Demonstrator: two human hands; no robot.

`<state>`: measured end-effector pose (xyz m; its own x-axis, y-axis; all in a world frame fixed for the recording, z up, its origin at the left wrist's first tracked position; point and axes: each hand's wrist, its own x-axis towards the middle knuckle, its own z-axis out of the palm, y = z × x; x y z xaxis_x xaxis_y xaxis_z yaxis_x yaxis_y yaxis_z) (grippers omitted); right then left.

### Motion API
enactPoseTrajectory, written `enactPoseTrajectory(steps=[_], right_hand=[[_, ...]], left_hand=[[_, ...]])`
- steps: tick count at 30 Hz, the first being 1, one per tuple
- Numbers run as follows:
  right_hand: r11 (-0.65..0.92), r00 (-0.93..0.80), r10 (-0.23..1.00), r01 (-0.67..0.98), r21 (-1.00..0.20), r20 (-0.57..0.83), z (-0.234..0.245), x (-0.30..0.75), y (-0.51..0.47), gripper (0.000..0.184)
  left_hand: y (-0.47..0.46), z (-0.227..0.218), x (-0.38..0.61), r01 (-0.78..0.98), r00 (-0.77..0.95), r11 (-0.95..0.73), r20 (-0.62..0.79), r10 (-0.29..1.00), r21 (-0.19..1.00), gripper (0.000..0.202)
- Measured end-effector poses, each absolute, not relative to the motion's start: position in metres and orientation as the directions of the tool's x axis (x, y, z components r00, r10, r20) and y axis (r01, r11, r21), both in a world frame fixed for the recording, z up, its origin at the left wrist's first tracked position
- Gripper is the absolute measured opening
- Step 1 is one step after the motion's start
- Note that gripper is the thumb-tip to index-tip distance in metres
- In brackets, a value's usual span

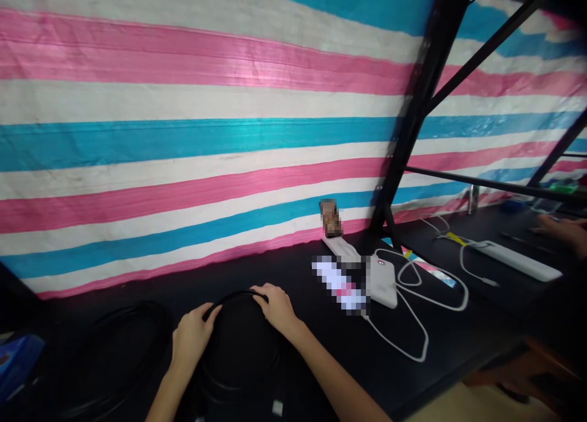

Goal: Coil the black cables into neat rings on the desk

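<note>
My left hand [191,335] and my right hand [277,307] both grip a coil of black cable [238,355] that lies on the black table [321,348] in front of me. The left hand's fingers curl over the coil's upper left rim. The right hand's fingers wrap the top right of the same loop. A small light plug end [277,408] of the cable shows near the bottom edge.
A second black cable coil [123,348] lies left. A white power bank [383,279] with looping white cords [413,324] sits right, beside a propped phone [331,218]. Another person's hand [566,231] rests far right near a white power strip [513,260]. A striped tarp [183,134] backs the table.
</note>
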<state>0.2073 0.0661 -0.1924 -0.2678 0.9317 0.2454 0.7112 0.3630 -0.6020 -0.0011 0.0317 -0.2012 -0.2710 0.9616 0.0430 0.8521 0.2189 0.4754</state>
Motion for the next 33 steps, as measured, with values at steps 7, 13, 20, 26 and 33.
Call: enactPoseTrajectory(steps=[7,13,20,26,33], right_hand=[[0.358,-0.266,0.934,0.711,-0.605,0.239,-0.192,0.208,0.066,0.028],[0.365,-0.268,0.931,0.72,-0.59,0.249,-0.192,0.207,0.065,0.029],[0.361,-0.265,0.932,0.727,-0.584,0.246,-0.193,0.205,0.065,0.029],[0.392,-0.285,0.92,0.697,-0.601,0.269,-0.192,0.21,0.065,0.029],[0.422,-0.216,0.906,0.515,-0.746,0.364,-0.186,0.21,0.064,0.026]], left_hand=[[0.032,-0.203,-0.002,0.85,-0.286,0.224,0.062,0.956,0.476,0.047],[0.028,-0.194,0.003,0.843,-0.306,0.23,0.082,0.948,0.487,0.041],[0.026,-0.189,0.008,0.867,-0.265,0.133,0.219,0.939,0.481,0.029],[0.025,-0.191,0.004,0.856,-0.24,0.061,0.29,0.927,0.514,0.024],[0.029,-0.192,0.003,0.582,-0.278,-0.006,0.205,0.938,0.813,0.042]])
